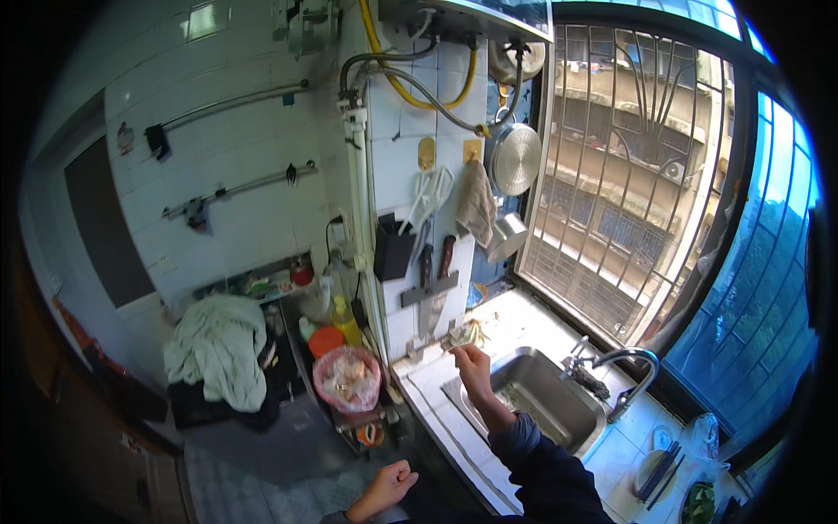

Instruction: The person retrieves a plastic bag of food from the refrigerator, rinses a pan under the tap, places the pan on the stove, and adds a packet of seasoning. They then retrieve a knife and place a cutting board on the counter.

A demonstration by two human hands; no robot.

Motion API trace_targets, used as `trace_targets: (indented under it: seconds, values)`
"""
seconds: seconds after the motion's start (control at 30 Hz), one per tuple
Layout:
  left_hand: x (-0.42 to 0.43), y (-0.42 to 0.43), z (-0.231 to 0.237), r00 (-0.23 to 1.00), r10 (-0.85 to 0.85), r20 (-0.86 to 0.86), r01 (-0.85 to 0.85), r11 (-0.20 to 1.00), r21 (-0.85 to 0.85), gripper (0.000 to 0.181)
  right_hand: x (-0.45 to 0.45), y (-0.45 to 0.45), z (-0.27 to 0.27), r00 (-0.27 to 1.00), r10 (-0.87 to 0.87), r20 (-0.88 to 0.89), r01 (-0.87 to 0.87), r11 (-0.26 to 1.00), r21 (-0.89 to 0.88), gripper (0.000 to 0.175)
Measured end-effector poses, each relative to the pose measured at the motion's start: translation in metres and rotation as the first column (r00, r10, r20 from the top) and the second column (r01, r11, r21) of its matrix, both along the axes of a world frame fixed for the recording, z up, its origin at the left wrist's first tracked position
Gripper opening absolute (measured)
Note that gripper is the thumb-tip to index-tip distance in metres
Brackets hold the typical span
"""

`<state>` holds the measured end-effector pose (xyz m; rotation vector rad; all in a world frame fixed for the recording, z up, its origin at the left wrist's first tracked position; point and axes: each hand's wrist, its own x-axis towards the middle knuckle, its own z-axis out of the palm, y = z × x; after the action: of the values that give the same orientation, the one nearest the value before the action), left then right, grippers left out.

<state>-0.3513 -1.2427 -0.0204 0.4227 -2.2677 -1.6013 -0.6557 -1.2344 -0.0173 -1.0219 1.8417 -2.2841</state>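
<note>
My right hand [473,372] is raised over the left edge of the stainless steel sink [550,399], its fingers curled; whether it holds anything small cannot be made out. My left hand [387,486] is a loose fist with nothing visible in it, low in front of me, left of the tiled counter [458,442]. Beyond my right hand, some pale scraps [473,334] lie on the counter near the wall. A chrome faucet [638,357] stands at the sink's window side, and a dark scrubber [589,382] lies beside its base.
A bin with a pink bag [347,380], a red lid [327,342] and a yellow bottle [344,321] stand left of the counter. Knives hang on a magnetic rack [429,290]. Chopsticks [660,471] rest over a bowl at right. A pale green cloth [219,350] lies at left.
</note>
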Motion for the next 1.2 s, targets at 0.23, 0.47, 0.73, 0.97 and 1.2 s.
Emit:
trace_targets:
  seconds: [0.23,0.47,0.73,0.97,1.2]
  values:
    - [-0.048,-0.125,0.015,0.998,-0.061,-0.021,0.060,0.998,-0.016,0.034,-0.083,-0.144,0.085,0.934,-0.233,-0.270,0.320,0.881,0.347,0.032]
    - [-0.062,-0.166,0.012,0.999,-0.050,0.003,0.049,0.993,0.111,0.036,-0.132,-0.171,0.070,0.819,-0.362,-0.445,0.510,0.814,0.277,0.029]
    - [-0.060,-0.183,0.009,0.997,0.045,0.063,-0.057,0.976,0.209,0.035,-0.138,-0.181,0.050,0.665,-0.453,-0.594,0.584,0.811,0.037,0.031]
    - [-0.063,-0.189,0.021,0.996,0.024,0.082,-0.032,0.995,0.096,0.028,-0.128,-0.180,0.066,0.655,-0.476,-0.587,0.638,0.764,0.092,0.031]
    - [-0.063,-0.186,0.005,0.987,0.093,0.132,-0.111,0.984,0.140,0.033,-0.141,-0.182,0.141,0.635,-0.567,-0.525,0.611,0.784,-0.109,0.023]
